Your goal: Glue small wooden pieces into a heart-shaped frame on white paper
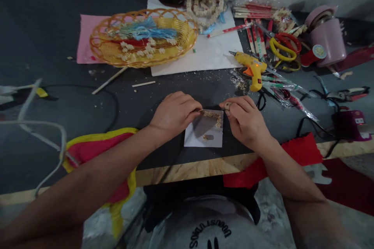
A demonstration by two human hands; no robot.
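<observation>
My left hand [175, 116] is closed in a pinch over the upper left of a small white paper sheet [193, 136]. Its fingertips meet one end of a curved strand of tiny beige pieces [215, 116]; whether they grip the strand itself is hard to see. To the right of the paper, my right hand [247, 122] pinches a small round pale piece [227, 105] between thumb and fingers. Lower on the sheet lies a little beige bit [205, 137] beside a grey patch.
Behind my hands stand a wicker basket [140, 62] with blue tassels [146, 29] and a white board [175, 69]. To the right lie a yellow glue gun [253, 68], scissors [282, 48], a red spool [311, 56] and a pink jar [329, 41]. A pale cable [62, 140] loops at left.
</observation>
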